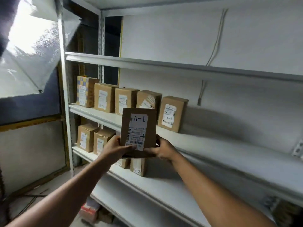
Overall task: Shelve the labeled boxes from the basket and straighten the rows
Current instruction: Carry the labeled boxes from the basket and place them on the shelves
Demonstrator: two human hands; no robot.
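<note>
Both hands, left (114,148) and right (162,149), gripped the A-1 box (138,128) upright, label outward, apparently to match the A-1 row (171,112) on the middle shelf (229,145).

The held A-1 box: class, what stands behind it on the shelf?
Behind the held A-1 box stands a shelved box in the row; only its top and torn label show, its lower half is covered.

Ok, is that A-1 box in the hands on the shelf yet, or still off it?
Off it. The A-1 box is upright, gripped at its bottom by the left hand and right hand, in front of the middle shelf.
</note>
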